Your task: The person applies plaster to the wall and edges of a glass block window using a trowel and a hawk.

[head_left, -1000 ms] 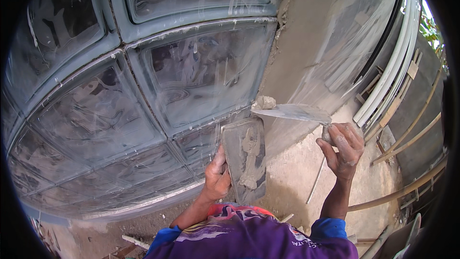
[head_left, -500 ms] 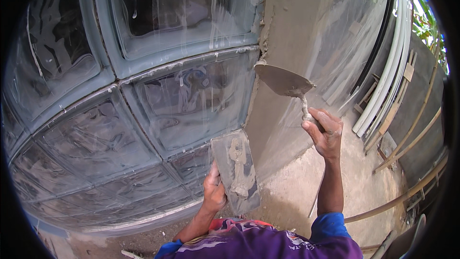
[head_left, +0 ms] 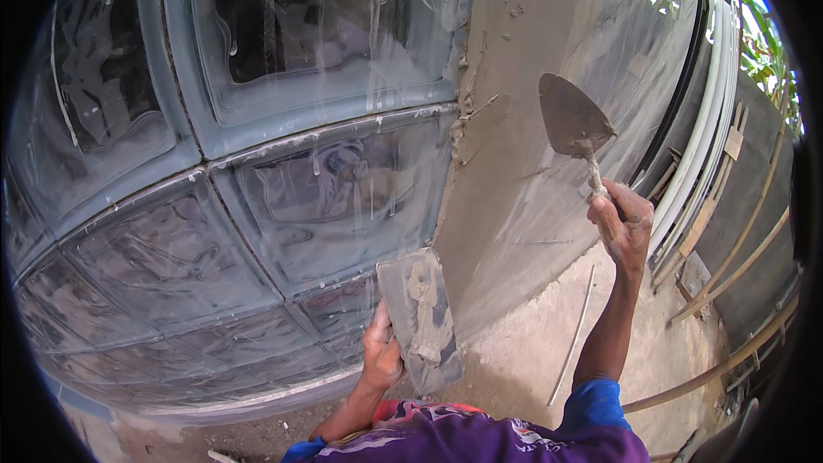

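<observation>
My right hand (head_left: 624, 225) grips the handle of a pointed trowel (head_left: 573, 116), its grey blade raised in front of the wall at the right. Fresh mortar (head_left: 474, 126) clings in a rough lump to the joint where the glass blocks (head_left: 339, 180) meet the plastered wall strip (head_left: 514, 60). The trowel is apart from that lump. Lower down, my left hand (head_left: 381, 351) holds a flat rectangular plastering float (head_left: 441, 296) by its edge side; a streak of wet mortar (head_left: 424, 317) lies along its face. The float's handle is hidden.
White pipes (head_left: 707, 111) and wooden strips (head_left: 716, 180) lean against a grey wall (head_left: 754, 171) at the right. Curved bamboo poles (head_left: 729, 364) stretch across the lower right. A thin stick (head_left: 572, 334) lies on the pale concrete floor (head_left: 531, 347).
The trowel has moved away from the glass-block joint, to the right and slightly up, its blade turned more upright. A mortar lump now shows at the joint. The float has barely moved.
</observation>
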### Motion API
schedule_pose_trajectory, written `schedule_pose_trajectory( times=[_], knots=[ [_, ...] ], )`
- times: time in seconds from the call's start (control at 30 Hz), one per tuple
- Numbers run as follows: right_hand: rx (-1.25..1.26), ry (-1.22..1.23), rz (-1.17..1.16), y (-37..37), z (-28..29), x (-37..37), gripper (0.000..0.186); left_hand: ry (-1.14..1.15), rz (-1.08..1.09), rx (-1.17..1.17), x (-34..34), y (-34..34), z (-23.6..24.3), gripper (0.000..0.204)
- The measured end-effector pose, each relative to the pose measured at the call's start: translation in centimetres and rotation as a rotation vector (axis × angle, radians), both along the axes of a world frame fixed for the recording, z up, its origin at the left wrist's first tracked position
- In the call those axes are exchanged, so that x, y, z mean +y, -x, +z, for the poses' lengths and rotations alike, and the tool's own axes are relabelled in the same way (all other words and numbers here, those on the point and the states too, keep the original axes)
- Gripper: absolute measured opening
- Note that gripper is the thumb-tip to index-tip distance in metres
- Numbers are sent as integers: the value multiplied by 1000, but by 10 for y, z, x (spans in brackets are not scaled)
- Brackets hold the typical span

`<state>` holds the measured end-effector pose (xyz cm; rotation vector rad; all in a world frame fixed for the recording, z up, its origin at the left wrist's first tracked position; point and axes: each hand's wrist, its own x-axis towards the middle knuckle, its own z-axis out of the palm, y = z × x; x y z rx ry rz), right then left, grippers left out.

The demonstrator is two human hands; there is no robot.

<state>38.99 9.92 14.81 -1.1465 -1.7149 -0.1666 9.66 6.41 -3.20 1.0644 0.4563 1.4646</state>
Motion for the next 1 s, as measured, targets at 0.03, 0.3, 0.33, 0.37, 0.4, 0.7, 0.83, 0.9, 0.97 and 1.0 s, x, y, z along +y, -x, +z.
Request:
schedule_pose_trajectory(
  times=[0.03, 0.3, 0.33, 0.37, 0.4, 0.7, 0.83, 0.9, 0.97, 1.0],
  knots=[
    [-21, -16, -5, -2, 0, -6, 35, -5, 2, -5, 0, -1, -2, 57],
    [-124, 181, 292, 27, -25, 22, 33, 0, -28, -58, 0, 0, -4, 53],
    [-91, 217, 312, 24, -25, 29, 32, 2, -27, -74, -1, -1, -4, 53],
    [-59, 251, 335, 22, -24, 34, 31, 1, -24, -89, -2, 0, -3, 53],
    [-13, 288, 340, 20, -23, 35, 29, 2, -17, -89, -2, 0, -4, 53],
    [-53, 229, 31, -30, -27, -10, 30, 15, -17, -90, -8, 14, -7, 54],
    [-543, -202, -187, -6, 35, -54, 39, 7, -33, -44, -7, 20, -8, 55],
    [-839, -412, -345, 24, 74, -62, 42, 14, -15, -23, -4, 21, -13, 56],
    [-1080, -544, -449, 46, 106, -69, 38, 26, 4, -20, -2, 16, -19, 56],
    [-1157, -581, -447, 54, 116, -69, 38, 29, -15, -44, -3, 14, -19, 56]
  ],
)
